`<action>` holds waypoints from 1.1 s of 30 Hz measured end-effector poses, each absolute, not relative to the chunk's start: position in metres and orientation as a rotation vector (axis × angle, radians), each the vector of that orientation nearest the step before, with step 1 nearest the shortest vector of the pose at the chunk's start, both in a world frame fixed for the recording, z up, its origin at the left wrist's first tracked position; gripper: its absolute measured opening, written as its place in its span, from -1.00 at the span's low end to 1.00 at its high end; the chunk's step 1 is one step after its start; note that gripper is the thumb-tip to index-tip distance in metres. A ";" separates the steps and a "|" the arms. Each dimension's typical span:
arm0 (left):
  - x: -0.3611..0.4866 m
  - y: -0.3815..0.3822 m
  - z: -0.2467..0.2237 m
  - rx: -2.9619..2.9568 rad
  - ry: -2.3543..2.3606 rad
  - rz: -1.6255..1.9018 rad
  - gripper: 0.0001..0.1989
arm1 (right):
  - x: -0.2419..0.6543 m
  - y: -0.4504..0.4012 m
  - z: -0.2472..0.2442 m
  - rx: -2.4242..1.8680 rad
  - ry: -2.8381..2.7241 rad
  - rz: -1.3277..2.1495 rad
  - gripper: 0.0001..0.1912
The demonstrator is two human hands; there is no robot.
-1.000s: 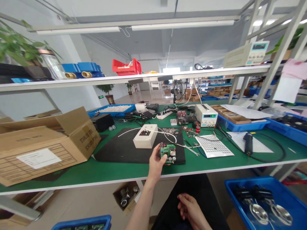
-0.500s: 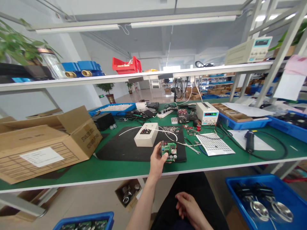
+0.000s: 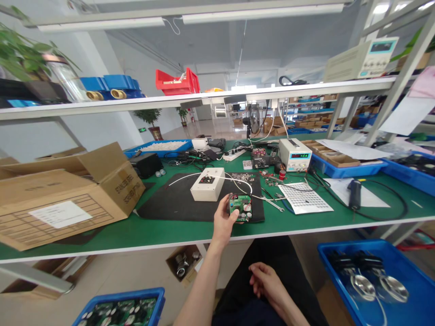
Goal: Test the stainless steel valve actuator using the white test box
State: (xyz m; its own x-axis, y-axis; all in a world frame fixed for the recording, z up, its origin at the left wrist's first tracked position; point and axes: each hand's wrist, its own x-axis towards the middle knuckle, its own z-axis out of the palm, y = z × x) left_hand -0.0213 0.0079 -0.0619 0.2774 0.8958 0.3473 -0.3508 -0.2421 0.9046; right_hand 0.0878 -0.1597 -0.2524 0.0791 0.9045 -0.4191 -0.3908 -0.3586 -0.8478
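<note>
Our left hand (image 3: 224, 222), just below the middle of the frame, holds a green circuit board (image 3: 245, 204) by its left side. The thumb presses on the face and the other fingers go behind, mostly hidden; we judge that this grip keeps the board steady while leaving most of its parts uncovered. Its face is tilted up towards us, probably so we can look it over.

Our right hand (image 3: 268, 284), at the bottom centre, lies over our dark trousers, fingers loosely curled. Nothing shows in it, but we cannot tell how far the fingertips are parted; it seems to be resting.

The board is above the near right part of a black mat (image 3: 166, 203), which likely protects the green table (image 3: 190, 229). Left of the board, a white box (image 3: 207, 186) sits on the mat, perhaps within easy reach on purpose. A wrench (image 3: 273, 204) and a dotted sheet (image 3: 306, 198) lie to the right.

At the lower left, more boards (image 3: 118, 312) lie in a blue tray (image 3: 161, 296), which presumably keeps them together.
</note>
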 end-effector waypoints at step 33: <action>-0.021 0.007 -0.060 1.335 0.560 1.278 -0.19 | 0.089 -0.161 -0.248 -1.279 -0.575 1.536 -0.67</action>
